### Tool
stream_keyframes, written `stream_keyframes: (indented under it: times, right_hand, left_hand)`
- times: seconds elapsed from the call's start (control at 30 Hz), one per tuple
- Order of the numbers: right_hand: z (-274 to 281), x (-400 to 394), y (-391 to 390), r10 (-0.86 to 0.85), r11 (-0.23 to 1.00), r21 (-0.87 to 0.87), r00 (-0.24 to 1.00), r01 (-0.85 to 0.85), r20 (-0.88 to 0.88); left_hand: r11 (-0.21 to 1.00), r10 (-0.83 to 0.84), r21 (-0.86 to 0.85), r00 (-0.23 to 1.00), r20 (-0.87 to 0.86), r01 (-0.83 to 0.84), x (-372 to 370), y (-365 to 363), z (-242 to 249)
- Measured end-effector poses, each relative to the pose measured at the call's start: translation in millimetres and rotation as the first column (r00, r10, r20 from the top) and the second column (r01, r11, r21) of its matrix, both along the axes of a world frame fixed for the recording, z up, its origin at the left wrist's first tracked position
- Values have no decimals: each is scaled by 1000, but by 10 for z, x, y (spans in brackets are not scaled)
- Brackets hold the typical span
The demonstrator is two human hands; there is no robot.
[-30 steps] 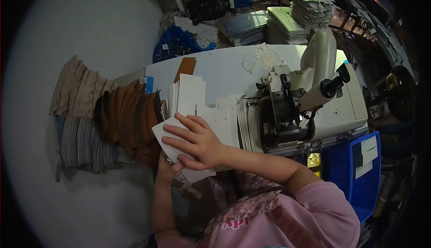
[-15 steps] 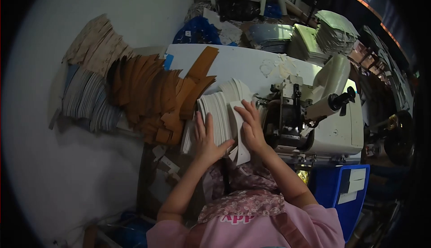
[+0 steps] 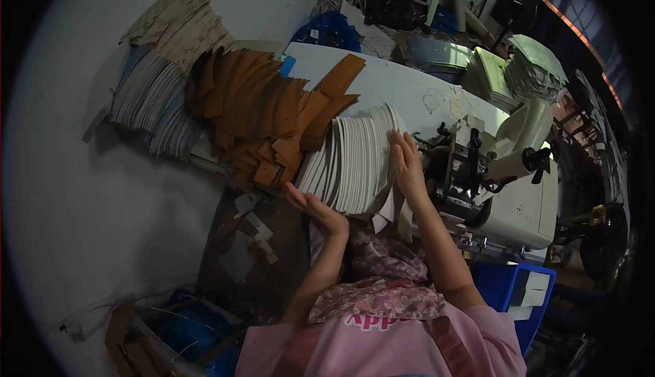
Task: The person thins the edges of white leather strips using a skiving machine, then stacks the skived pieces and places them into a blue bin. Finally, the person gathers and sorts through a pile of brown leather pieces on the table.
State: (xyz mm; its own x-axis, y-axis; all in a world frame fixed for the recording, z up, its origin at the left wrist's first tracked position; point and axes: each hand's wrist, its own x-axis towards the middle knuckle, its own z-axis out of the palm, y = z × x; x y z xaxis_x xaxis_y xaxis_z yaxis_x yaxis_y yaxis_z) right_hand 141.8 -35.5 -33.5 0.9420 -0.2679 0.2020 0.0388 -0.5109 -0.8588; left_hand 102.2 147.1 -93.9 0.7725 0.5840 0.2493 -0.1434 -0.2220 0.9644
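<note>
A row of thin white curved pieces (image 3: 358, 158), packed on edge, stands in front of me on the white table. Flat fingers of my right hand (image 3: 409, 169) lie along the right end of the row, beside the machine. At the row's lower left corner is my left hand (image 3: 319, 212), open, palm turned toward the pieces and fingers stretched out. Below my right hand, a few loose white ends (image 3: 386, 213) stick out from the row. Brown pieces (image 3: 252, 97) fan out in a heap against the row's left side.
A sewing-type machine (image 3: 471, 165) stands close on the right, with a blue bin (image 3: 501, 285) below it. Bundles of grey-blue pieces (image 3: 153, 97) and beige pieces (image 3: 184, 19) lie at the left. More stacks (image 3: 491, 73) sit behind the table.
My left hand has moved off the top of the white row to its lower left corner. The white piece by my right hand is now against the row. The view has shifted.
</note>
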Motion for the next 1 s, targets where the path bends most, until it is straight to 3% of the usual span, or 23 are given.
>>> stream_keyframes:
  times: [0.07, 0.1, 0.17, 0.2, 0.23, 0.3, 0.37, 0.43, 0.53, 0.63, 0.67, 0.77, 0.83, 0.87, 0.93, 0.97, 1.0]
  right_hand:
    - [-96, 27, -69, 44, 998, 46, 997, -47, 69]
    - [-87, 9, -60, 46, 985, 160, 996, -57, 76]
    - [-88, -72, 10, -60, 996, 70, 994, 54, 86]
    - [0, -147, 74, -93, 991, 110, 991, 82, 98]
    - [61, -240, 134, -103, 995, 14, 984, 102, 146]
    - [128, -445, 264, -126, 984, -100, 975, 146, 185]
    - [131, -655, 361, -97, 977, -166, 975, 131, 198]
    - [70, -836, 416, -19, 981, -185, 980, 57, 199]
    - [-6, -1072, 457, 93, 946, -321, 985, -42, 144]
    - [-110, -1134, 430, 138, 917, -391, 982, -79, 126]
    - [-204, -1106, 399, 129, 921, -384, 979, -61, 155]
    - [-252, -996, 235, 143, 969, -237, 944, -73, 298]
    - [-276, -936, 140, 187, 977, -165, 918, -136, 349]
    - [-278, -924, 132, 194, 969, -210, 925, -129, 326]
    - [-213, -904, 162, 222, 945, -300, 933, -134, 283]
    - [-143, -874, 156, 228, 928, -346, 948, -142, 223]
    - [-122, -874, 160, 232, 923, -357, 948, -144, 216]
  left_hand:
    - [997, -14, -73, 994, -107, 6, -22, 63, 37]
    - [995, -28, -103, 990, -141, 14, 71, 124, 82]
    - [998, -19, 65, 988, 155, 9, 203, 346, 322]
    - [985, -47, 173, 960, 276, -1, 225, 383, 748]
    - [964, -220, 224, 902, 372, 143, 388, 332, 1053]
    - [775, -595, 397, 779, 198, 491, 898, 111, 1313]
    - [449, -849, 499, 528, -21, 741, 1456, -204, 1577]
    - [281, -821, 491, 471, -323, 825, 1994, -637, 1441]
    - [101, -690, 490, 416, -593, 866, 2514, -1105, 1166]
    - [68, -572, -51, -3, -821, 996, 2691, -1350, 1011]
    - [-114, -634, -126, -169, -755, 986, 2746, -1378, 842]
    - [-200, -491, -86, -176, -853, 976, 2517, -1440, 1154]
    - [-345, -501, -23, -205, -841, 938, 2421, -1382, 1237]
    - [-408, -506, 9, -218, -835, 913, 2385, -1321, 1220]
    - [-462, -538, 241, -54, -841, 853, 2195, -1301, 1110]
    - [-440, -527, 292, 20, -849, 849, 2100, -1297, 1092]
    - [-433, -547, 300, 16, -837, 850, 2036, -1279, 1130]
